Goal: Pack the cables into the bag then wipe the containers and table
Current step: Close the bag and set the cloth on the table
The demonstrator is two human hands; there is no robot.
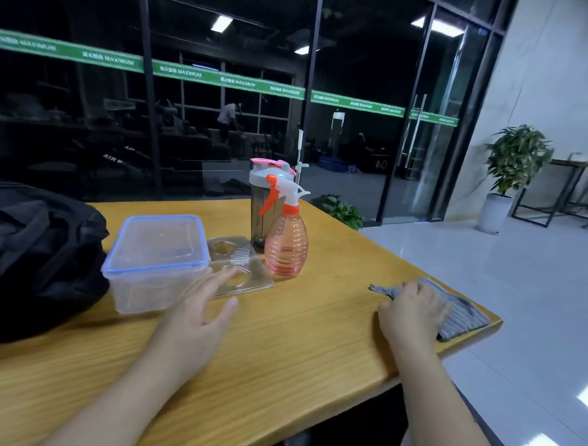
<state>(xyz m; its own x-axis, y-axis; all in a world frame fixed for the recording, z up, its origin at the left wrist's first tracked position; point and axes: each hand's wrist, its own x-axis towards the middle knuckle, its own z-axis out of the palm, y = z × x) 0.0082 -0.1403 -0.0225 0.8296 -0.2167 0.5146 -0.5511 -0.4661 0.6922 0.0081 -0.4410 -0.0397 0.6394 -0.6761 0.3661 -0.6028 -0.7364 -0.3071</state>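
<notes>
A clear plastic box with a blue-rimmed lid (156, 259) stands on the wooden table (298, 339), beside a black bag (35, 253) at the left. A flat clear tray (247, 271) lies to the box's right. My left hand (199, 316) is open with fingers spread, its fingertips at the box's right side and over the tray. My right hand (412, 315) grips a grey striped cloth (463, 312) near the table's right corner. No cables show.
A pink spray bottle with an orange trigger (285, 242) stands behind the tray, in front of a dark shaker bottle with a pink lid (263, 195). The table's right edge drops to a glossy floor. Glass walls and potted plants stand beyond.
</notes>
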